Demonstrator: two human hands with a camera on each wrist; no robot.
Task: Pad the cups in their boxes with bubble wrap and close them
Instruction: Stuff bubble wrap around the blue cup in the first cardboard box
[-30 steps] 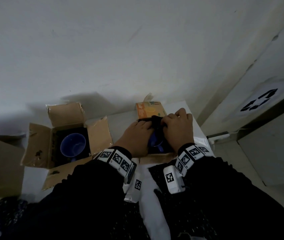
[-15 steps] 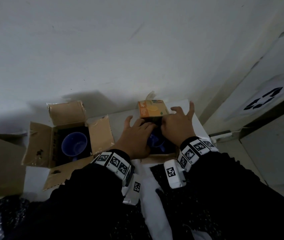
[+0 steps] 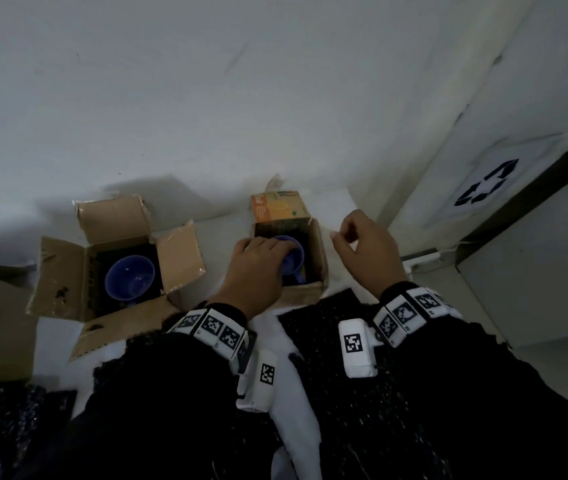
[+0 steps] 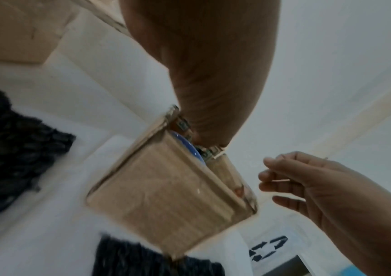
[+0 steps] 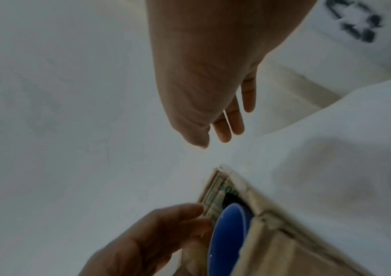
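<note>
Blue cup (image 3: pixel 293 252) in box (image 3: pixel 318 258): left hand (image 3: pixel 256 268) curled on its rim; right hand (image 3: pixel 365 251) loose, empty, just beside.

A black recycling symbol (image 3: pixel 486 183) of three chasing arrows stands on a white sheet on the slanted white panel at the right of the head view. Black-and-white square code tags (image 3: pixel 353 342) sit on the white wristbands near the bottom centre. The orange box flap (image 3: pixel 279 206) carries print too blurred to read.
</note>
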